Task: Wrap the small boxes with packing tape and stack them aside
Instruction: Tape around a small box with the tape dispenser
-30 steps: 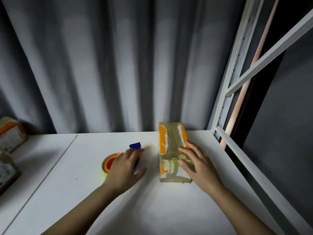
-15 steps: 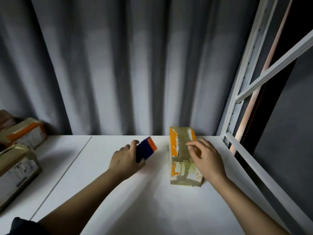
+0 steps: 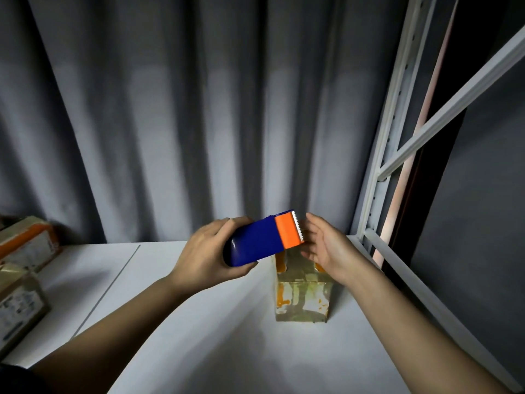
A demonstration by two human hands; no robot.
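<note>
The white table (image 3: 199,322) ran wide under both arms, with a grey curtain (image 3: 170,123) hanging behind it and a white metal rack (image 3: 377,172) standing at its right edge. Over at the far left sat the other boxes (image 3: 25,274), well apart from the action. In the middle, just right of centre, the small box (image 3: 302,297) stood on the table, its near face showing, brown with orange patches and already glossy with tape. It looked light and fairly stiff, cardboard by the look of it, though that shiny tape skin was probably slippery, so a hold across its two long sides seemed the safest bet. Above its far end the left hand (image 3: 207,251) gripped the blue tape dispenser (image 3: 264,240), fingers curled round the body, orange head and toothed blade pointing right. The dispenser looked like hard plastic, easy to hold by its blue body, and those teeth were worth keeping fingers away from. The right hand (image 3: 326,245) hovered just beside the blade, fingers loosely spread, palm turned toward it, holding nothing I could make out; whether a fingertip touched the tape end, I could not tell.
</note>
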